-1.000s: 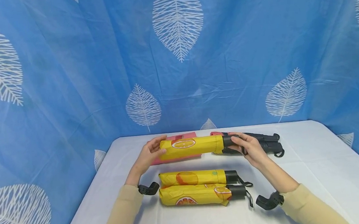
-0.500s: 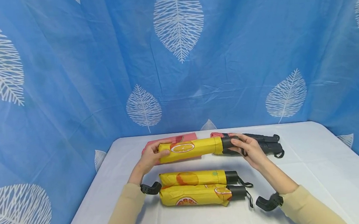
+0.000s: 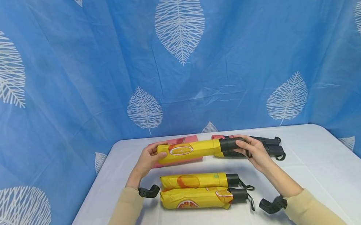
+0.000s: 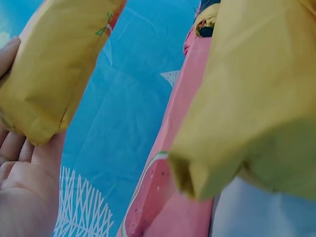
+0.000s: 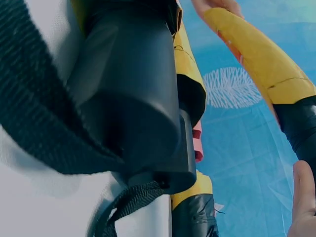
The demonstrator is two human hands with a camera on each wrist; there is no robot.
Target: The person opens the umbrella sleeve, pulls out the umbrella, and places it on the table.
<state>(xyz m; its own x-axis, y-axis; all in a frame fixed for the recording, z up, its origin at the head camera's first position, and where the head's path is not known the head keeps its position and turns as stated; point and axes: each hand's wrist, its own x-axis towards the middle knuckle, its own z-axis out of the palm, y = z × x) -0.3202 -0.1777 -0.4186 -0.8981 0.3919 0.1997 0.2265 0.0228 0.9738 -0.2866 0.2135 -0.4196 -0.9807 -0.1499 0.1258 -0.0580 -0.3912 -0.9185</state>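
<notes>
A folded yellow umbrella point(image 3: 201, 149) with a citrus print is held level above the table by both hands. My left hand point(image 3: 147, 161) holds its closed cloth end, thumb on the near side; in the left wrist view the fingers of the left hand point(image 4: 24, 182) lie under the cloth. My right hand point(image 3: 255, 152) grips the black handle point(image 3: 229, 144) at the other end. Nearer to me, two more yellow umbrellas lie side by side, a rear one point(image 3: 191, 180) and a front one point(image 3: 196, 198), their black handles and wrist straps pointing right.
Behind the held umbrella lies a pink watermelon-print umbrella point(image 3: 190, 139), partly hidden. To the right, black handles point(image 3: 274, 149) with loops lie behind my right hand. A white cloth covers the table point(image 3: 322, 171); a blue curtain point(image 3: 228, 67) with white leaves hangs around it.
The held yellow umbrella has shifted slightly left and lies more level. My right hand has moved a little right along the handle, so more of it shows. The umbrellas on the table stay put.
</notes>
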